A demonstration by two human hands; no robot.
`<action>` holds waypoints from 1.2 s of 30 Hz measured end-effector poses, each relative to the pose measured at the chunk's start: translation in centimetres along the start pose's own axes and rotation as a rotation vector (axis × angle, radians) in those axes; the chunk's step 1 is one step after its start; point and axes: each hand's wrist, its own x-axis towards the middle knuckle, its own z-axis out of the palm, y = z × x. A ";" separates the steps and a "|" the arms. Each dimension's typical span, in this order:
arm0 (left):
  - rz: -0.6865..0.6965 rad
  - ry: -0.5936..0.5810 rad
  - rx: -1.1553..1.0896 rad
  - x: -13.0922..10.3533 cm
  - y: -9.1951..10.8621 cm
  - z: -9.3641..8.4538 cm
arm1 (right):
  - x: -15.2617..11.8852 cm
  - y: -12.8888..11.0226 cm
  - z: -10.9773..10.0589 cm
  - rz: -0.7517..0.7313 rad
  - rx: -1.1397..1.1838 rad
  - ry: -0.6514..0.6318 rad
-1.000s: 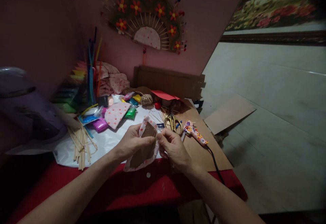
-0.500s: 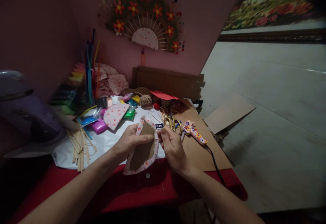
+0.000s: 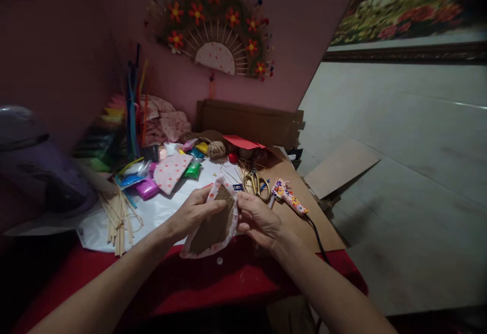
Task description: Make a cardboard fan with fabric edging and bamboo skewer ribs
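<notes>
My left hand (image 3: pixel 193 211) grips a half-round cardboard piece (image 3: pixel 213 228) with its thumb across the brown inner face. Pink fabric with red dots is folded over the rim of this piece, and it is held tilted above the table's front edge. At the right rim, my right hand (image 3: pixel 259 218) pinches the fabric border between thumb and forefinger, its other fingers loosely curled. Just beyond that hand lie gold-handled scissors (image 3: pixel 262 187). Right of them rests a flower-patterned glue gun (image 3: pixel 289 197) with a black cord.
A dotted half-round piece (image 3: pixel 173 172) lies among bags of coloured clay (image 3: pixel 147 188). Wooden sticks (image 3: pixel 118 225) are at left, a twine ball (image 3: pixel 216 149) and red sheet (image 3: pixel 243 142) at the back. A decorated fan (image 3: pixel 215 58) hangs above. Brown board (image 3: pixel 304 232) covers the table's right side.
My right hand has opened out from a tighter curl, its fingers still at the rim. The cardboard piece has turned slightly in my left hand.
</notes>
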 end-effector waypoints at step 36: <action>-0.015 0.067 0.048 -0.1 0.4 0.2 | -0.7 0.2 0.5 -0.613 -0.863 0.250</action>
